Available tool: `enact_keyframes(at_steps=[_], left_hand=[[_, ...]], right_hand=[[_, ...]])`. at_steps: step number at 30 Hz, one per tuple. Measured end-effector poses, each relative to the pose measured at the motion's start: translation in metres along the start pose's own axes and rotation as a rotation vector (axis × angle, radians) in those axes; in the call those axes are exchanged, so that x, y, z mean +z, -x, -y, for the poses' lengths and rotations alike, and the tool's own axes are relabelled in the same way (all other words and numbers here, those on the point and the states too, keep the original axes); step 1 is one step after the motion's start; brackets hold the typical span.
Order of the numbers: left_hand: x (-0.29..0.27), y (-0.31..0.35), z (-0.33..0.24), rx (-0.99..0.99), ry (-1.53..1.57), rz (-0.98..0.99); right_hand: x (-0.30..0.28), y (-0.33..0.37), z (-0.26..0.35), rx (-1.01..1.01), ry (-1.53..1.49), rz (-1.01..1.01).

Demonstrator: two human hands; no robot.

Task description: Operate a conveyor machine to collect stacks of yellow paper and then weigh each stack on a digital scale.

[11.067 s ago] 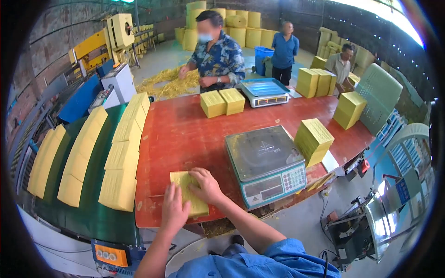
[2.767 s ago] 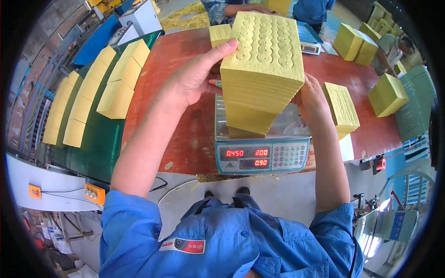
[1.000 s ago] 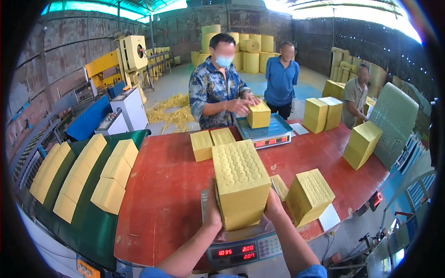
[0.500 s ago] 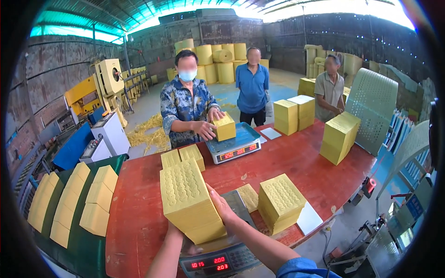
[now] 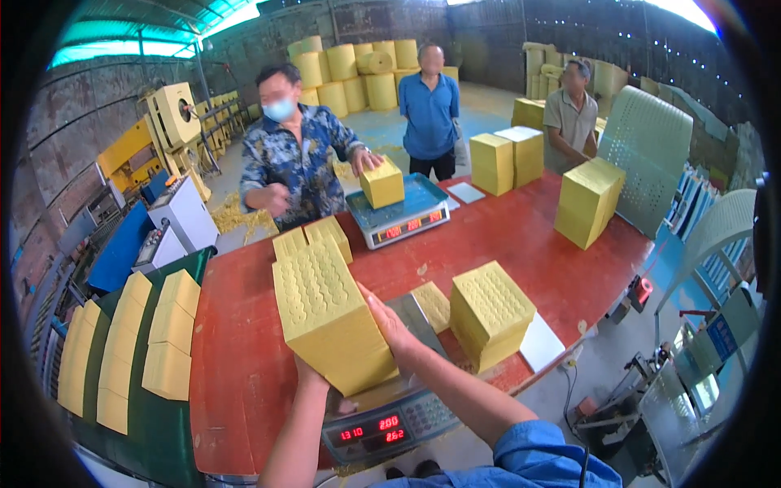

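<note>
Both hands clamped on one big yellow dimpled foam block (image 5: 329, 313), centre-left of frame, tilted, held just above the grey digital scale (image 5: 390, 415) at lower centre. Left hand (image 5: 313, 382) was under the block's lower edge, mostly hidden by it; fingers not visible, but it bore the block from below. Right hand (image 5: 386, 317) lay flat against the block's right face, fingers spread upward.

Scale sat on the red surface (image 5: 236, 358), red digits lit on its front panel. Thin yellow foam slab (image 5: 431, 305) lay on the scale platform, just right of the right wrist. Second yellow dimpled block (image 5: 490, 313) stood right of centre, beside the scale, with a white flat sheet (image 5: 541, 342) next to it.

Further up the surface: a pair of smaller yellow blocks (image 5: 313, 238) just behind the held block, and a blue-topped scale (image 5: 399, 213) with a small yellow block (image 5: 382, 182) on it. A person in a patterned blue shirt (image 5: 297, 159) had one hand on that small block. Two more people stood behind, upper centre and upper right.

Left of frame: green conveyor (image 5: 167, 423) carrying rows of yellow foam slabs (image 5: 167, 333). Tall yellow block (image 5: 588, 199) stood at right edge of the surface.
</note>
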State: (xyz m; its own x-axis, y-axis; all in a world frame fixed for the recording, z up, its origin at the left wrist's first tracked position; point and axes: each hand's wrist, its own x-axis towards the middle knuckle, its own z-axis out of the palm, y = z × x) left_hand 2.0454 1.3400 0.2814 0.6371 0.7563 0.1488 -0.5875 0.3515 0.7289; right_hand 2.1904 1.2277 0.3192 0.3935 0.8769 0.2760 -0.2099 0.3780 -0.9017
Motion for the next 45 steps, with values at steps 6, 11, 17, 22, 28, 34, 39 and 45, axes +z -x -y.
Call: enact_keyframes(at_steps=[6,11,17,22,28,34,39,45], left_hand=[[-0.003,-0.001,0.002,-0.045,-0.364,-0.008],[0.022,0.008,-0.016,-0.160,-0.083,0.078],[0.039,0.057,-0.014,-0.026,-0.097,0.009],[0.001,0.048,0.025,0.033,-0.154,-0.045],[0.043,0.072,-0.027,-0.114,-0.051,-0.043],[-0.003,0.102,-0.034,-0.027,-0.151,0.000],[-0.041,0.132,-0.072,0.060,-0.347,-0.176],[-0.015,0.153,-0.075,0.182,-0.226,-0.367]], right_hand=[[0.011,0.013,0.008,0.049,-0.003,-0.112],[0.017,0.032,0.013,0.237,-0.004,-0.190],[0.012,0.076,-0.012,0.051,-0.194,-0.179],[0.046,0.102,-0.013,-0.152,0.180,-0.331],[0.099,0.146,0.063,-0.546,0.621,-0.576],[0.150,0.142,0.059,-0.402,0.759,-0.098],[0.084,0.197,0.032,-0.001,0.398,-0.373],[0.054,0.204,0.045,-0.035,0.338,-0.346]])
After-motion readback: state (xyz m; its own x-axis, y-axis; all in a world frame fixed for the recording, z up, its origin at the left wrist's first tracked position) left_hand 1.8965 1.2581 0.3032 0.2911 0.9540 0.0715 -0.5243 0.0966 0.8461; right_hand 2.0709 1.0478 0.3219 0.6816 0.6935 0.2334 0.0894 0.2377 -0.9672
